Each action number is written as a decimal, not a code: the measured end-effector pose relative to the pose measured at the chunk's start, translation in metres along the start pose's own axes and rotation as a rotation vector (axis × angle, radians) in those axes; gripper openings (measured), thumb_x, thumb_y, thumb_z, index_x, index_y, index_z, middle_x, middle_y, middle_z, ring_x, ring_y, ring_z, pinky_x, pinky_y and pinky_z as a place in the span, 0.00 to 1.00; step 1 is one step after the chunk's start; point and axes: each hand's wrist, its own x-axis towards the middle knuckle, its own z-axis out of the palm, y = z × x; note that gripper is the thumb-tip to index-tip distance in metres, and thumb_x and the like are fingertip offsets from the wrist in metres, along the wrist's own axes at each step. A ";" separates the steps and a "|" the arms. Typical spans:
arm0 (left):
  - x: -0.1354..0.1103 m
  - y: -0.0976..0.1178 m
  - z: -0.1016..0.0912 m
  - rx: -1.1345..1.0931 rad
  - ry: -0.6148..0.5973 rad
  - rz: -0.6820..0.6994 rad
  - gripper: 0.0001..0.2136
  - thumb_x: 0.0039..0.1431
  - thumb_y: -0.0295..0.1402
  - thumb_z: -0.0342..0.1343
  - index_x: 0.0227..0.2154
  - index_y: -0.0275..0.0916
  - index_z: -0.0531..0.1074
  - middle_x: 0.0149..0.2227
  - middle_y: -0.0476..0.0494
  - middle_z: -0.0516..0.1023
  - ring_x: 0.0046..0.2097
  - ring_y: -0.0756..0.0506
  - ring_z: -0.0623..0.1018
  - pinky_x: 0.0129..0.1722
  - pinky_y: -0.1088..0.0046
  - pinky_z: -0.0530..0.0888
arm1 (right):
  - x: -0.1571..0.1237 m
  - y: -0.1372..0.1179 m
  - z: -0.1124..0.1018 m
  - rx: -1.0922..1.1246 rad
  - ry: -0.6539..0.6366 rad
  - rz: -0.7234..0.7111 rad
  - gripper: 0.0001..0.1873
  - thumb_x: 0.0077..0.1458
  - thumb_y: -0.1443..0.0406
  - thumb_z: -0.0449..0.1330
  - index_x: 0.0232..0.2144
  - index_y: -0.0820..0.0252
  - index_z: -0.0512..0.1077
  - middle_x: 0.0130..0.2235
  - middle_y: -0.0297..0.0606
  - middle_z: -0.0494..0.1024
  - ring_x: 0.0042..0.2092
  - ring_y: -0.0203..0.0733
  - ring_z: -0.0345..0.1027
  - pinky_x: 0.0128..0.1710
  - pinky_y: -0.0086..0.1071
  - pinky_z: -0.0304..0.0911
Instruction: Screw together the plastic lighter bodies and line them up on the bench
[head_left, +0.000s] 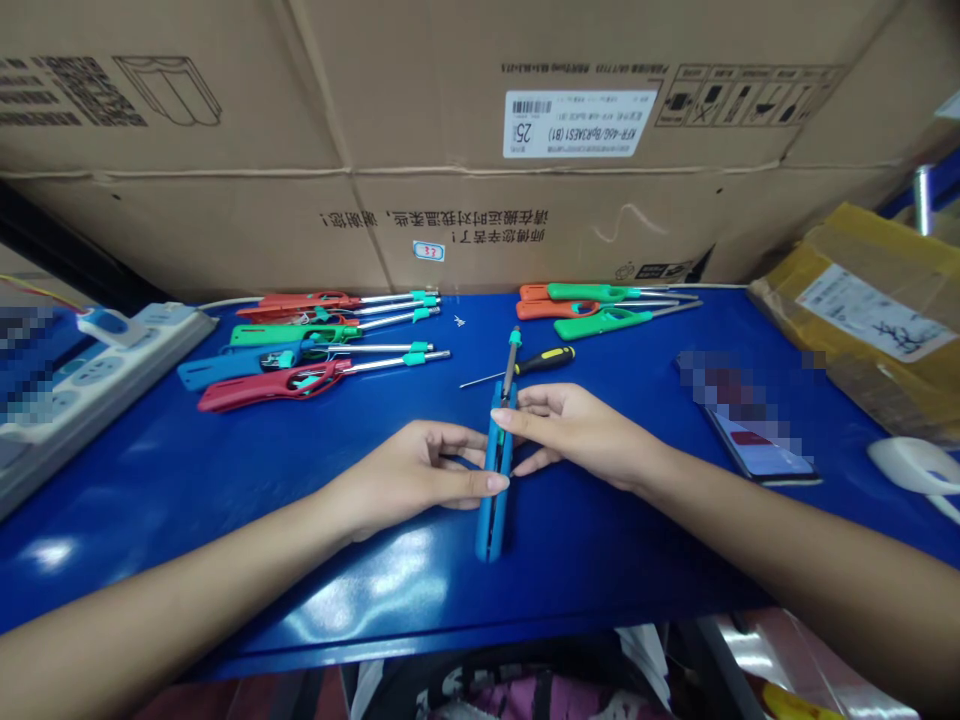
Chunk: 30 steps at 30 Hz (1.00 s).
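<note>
A blue long-nosed lighter (490, 525) is held between both hands above the front middle of the table, its metal tube pointing away from me. A dark gap runs along the seam of its handle. My left hand (420, 475) pinches the handle from the left, thumb on top. From the right, my right hand (574, 430) grips it nearer the tube, with the thumb across the upper part. A teal piece sits near the tube's tip. Just beyond lies a screwdriver (546, 360) with a black and yellow handle.
Several lighters, including a red one (262, 388), lie at the back left. More, including a green one (600, 324), lie back right. A power strip (112, 370) stands left, a phone (750, 420) and taped box (862, 310) right. A large cardboard carton (420, 120) walls the back.
</note>
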 end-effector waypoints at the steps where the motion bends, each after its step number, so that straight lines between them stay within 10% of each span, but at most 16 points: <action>1: 0.000 0.000 0.000 0.006 0.013 -0.001 0.17 0.50 0.37 0.72 0.42 0.36 0.80 0.34 0.50 0.79 0.33 0.53 0.76 0.35 0.77 0.74 | 0.000 0.001 0.000 0.031 -0.002 -0.004 0.11 0.56 0.61 0.68 0.33 0.63 0.74 0.35 0.36 0.78 0.38 0.36 0.77 0.32 0.27 0.79; 9: 0.000 0.003 -0.001 0.276 0.127 0.133 0.20 0.52 0.41 0.68 0.44 0.34 0.77 0.37 0.46 0.79 0.31 0.51 0.75 0.32 0.75 0.71 | 0.004 0.003 -0.003 0.019 0.049 -0.028 0.13 0.57 0.63 0.67 0.42 0.59 0.69 0.38 0.34 0.78 0.39 0.37 0.78 0.35 0.31 0.77; 13: -0.009 0.013 -0.007 0.580 0.164 0.211 0.20 0.53 0.40 0.66 0.47 0.36 0.77 0.37 0.46 0.80 0.33 0.48 0.77 0.34 0.73 0.73 | -0.003 -0.004 -0.012 -0.708 0.270 -0.327 0.17 0.56 0.51 0.66 0.34 0.59 0.71 0.27 0.33 0.72 0.31 0.40 0.71 0.32 0.34 0.69; 18: -0.025 0.030 -0.015 1.102 0.193 0.277 0.20 0.56 0.39 0.63 0.51 0.43 0.77 0.42 0.46 0.82 0.38 0.43 0.79 0.36 0.71 0.74 | -0.011 -0.009 -0.025 -1.251 0.248 -0.815 0.15 0.65 0.67 0.54 0.52 0.58 0.71 0.51 0.45 0.73 0.48 0.45 0.70 0.43 0.36 0.68; 30: -0.026 0.026 -0.024 1.674 0.314 0.320 0.20 0.62 0.31 0.52 0.57 0.40 0.72 0.54 0.40 0.79 0.48 0.37 0.82 0.41 0.64 0.78 | 0.022 0.006 -0.033 -1.622 0.219 -0.810 0.20 0.66 0.71 0.49 0.56 0.58 0.70 0.60 0.46 0.71 0.53 0.51 0.66 0.39 0.40 0.71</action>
